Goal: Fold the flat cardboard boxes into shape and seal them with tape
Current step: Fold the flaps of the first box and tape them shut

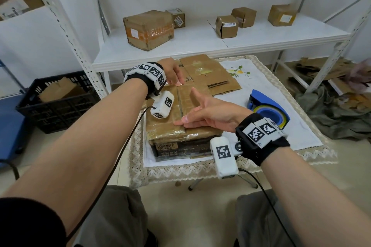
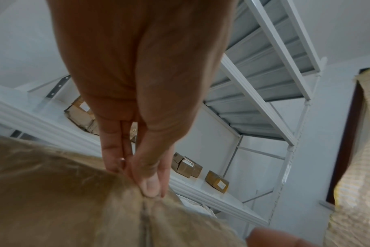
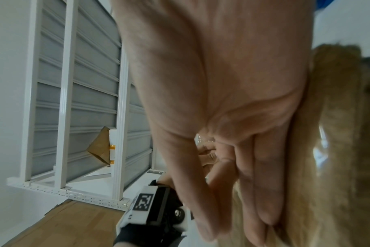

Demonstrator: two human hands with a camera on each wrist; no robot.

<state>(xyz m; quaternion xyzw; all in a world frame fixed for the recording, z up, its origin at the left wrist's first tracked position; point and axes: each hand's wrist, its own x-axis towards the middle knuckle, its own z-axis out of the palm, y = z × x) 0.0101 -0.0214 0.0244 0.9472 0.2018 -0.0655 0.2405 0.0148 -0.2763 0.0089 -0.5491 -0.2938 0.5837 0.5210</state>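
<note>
The box (image 1: 186, 102) sits folded under both hands, 2 top flaps shut, left hand (image 1: 170, 71) pinching its seam's far end, right hand (image 1: 210, 112) flat and open on top; sealing seems unfinished, tape dispenser (image 1: 267, 106) idle beside the right hand, flat cardboard (image 1: 208, 74) beyond the left unfolded.

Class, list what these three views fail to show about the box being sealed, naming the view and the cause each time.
Head view: the left hand hides its own fingertips, so whether they pinch tape is unknown; the left wrist view is blurred there.
Head view: the right hand covers the near part of the box top.
Head view: the print on the box front is too small.
</note>
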